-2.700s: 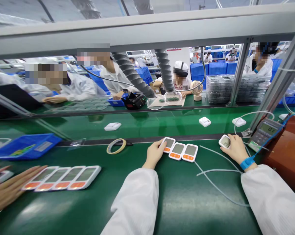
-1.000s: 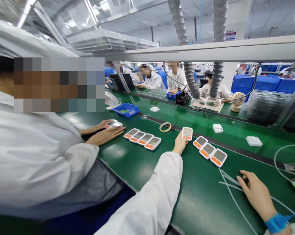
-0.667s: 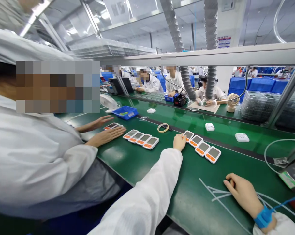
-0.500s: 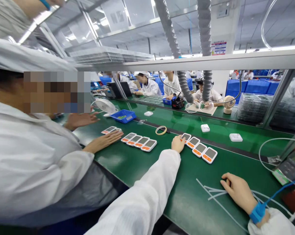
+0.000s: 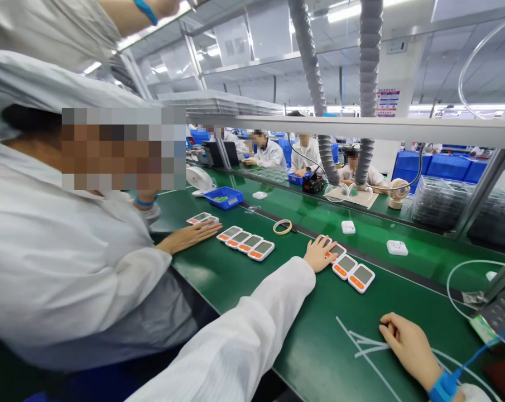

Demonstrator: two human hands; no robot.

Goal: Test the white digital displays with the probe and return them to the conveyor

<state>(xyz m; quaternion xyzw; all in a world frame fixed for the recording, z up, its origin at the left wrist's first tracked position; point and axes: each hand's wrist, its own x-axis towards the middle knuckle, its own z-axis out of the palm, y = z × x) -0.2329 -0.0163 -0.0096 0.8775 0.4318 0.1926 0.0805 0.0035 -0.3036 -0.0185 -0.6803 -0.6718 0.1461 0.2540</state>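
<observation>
White rounded-square plastic devices with grey screens and orange button strips (image 5: 361, 277) lie face up in a slanting row of four on the smooth green tabletop (image 5: 314, 329), right of centre, running from far left to near right. The left hand (image 5: 320, 254) is laid over the far-left end of this row, its fingers spread and touching the two farthest devices without gripping them; the two nearest ones are uncovered. At near right, the right hand (image 5: 411, 347) is released, its fingers loosely curled above several thin white flexible tubes (image 5: 371, 350), with a bright blue wristband (image 5: 443, 387) at the wrist. Farther left stands a second row of four matching devices (image 5: 261, 250), and beyond its left end a co-worker's hand (image 5: 189, 237) lies flat, partly covering two more. A pale yellow tape roll (image 5: 280, 233) rests between the rows, toward the far edge, and a shallow blue plastic tray (image 5: 231, 202) lies at far left. Small white square pieces (image 5: 397, 247) are spaced along the far green strip, past the dark edge.
</observation>
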